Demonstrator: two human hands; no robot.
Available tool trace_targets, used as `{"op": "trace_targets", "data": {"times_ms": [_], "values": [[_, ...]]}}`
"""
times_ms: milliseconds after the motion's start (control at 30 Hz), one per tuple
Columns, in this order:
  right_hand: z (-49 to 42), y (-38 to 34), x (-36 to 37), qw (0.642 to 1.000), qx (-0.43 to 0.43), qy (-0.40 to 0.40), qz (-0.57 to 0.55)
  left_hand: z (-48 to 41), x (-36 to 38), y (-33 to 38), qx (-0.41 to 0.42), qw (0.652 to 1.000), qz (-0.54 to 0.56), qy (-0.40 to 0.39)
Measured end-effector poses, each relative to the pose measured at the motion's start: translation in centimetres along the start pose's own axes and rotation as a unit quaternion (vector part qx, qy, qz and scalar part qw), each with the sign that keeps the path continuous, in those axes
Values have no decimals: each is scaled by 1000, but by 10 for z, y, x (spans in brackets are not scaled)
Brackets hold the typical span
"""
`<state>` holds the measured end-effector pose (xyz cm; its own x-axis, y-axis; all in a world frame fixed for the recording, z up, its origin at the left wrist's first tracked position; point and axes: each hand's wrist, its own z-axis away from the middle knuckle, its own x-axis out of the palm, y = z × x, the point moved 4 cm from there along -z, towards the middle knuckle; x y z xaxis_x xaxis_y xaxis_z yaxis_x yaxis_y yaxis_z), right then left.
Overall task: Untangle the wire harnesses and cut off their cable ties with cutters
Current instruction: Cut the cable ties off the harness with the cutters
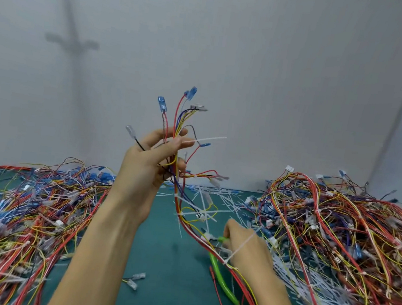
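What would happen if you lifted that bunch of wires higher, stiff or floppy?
Probably floppy: below the left hand the wire harness droops in a curve toward the mat. Likely light, since one hand holds it up. Its short ends above the grip stand up, so probably slightly springy.

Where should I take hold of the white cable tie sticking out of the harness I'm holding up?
Pinch the cable tie by its free tail, coming from the right. The tail juts sideways, clear of the wires, while its head end hides behind the left hand, which grips the harness. The right hand holds the cutters, though.
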<state>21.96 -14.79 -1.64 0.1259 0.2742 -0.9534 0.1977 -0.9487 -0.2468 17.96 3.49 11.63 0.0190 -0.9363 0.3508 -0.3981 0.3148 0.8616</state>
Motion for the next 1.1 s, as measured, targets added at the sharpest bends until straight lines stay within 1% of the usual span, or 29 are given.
{"op": "trace_targets", "data": {"times_ms": [67, 100, 167, 233, 300, 367, 400, 467, 500, 567, 600, 633, 700, 800, 933, 1033, 1100], "values": [[-1, -6, -18, 995, -1, 73, -75, 1, 0, -2, -6, 1000, -15, -7], [-1, -9, -28, 986, -1, 117, -122, 1, 0, -2, -10, 1000, -19, -7], [2, -11, -47, 955, -9, 216, -204, 1, -1, -3, -12, 1000, -24, -3], [8, -12, -64, 924, -28, 304, -230, -1, -3, -2, -6, 999, -39, 2], [15, -11, -79, 894, -36, 370, -248, -2, -5, -2, 7, 997, -77, 10], [21, -7, -93, 867, -26, 417, -270, -3, -7, -3, 24, 993, -115, 21], [22, -6, -98, 861, -18, 423, -283, -3, -7, -4, 34, 990, -134, 26], [19, -5, -100, 855, -9, 392, -338, -2, -6, -7, 55, 983, -171, 31], [17, -6, -99, 849, -4, 362, -386, -2, -5, -9, 63, 980, -184, 31], [16, -11, -97, 822, 20, 294, -487, -2, -3, -13, 65, 979, -193, 28], [16, -14, -96, 811, 36, 260, -523, -1, -1, -16, 59, 980, -188, 25], [16, -17, -94, 808, 47, 227, -541, -1, 0, -18, 49, 983, -178, 22], [16, -20, -93, 827, 45, 180, -530, -2, 4, -24, 24, 988, -149, 15], [14, -26, -93, 861, 9, 158, -484, -2, 6, -31, -8, 992, -122, 17], [13, -39, -90, 872, -48, 76, -481, -2, 8, -36, -22, 995, -95, 29], [14, -44, -89, 893, -76, 53, -441, -2, 8, -37, -16, 997, -62, 40], [13, -45, -87, 893, -68, 40, -442, -2, 7, -37, -9, 998, -46, 44]]}}
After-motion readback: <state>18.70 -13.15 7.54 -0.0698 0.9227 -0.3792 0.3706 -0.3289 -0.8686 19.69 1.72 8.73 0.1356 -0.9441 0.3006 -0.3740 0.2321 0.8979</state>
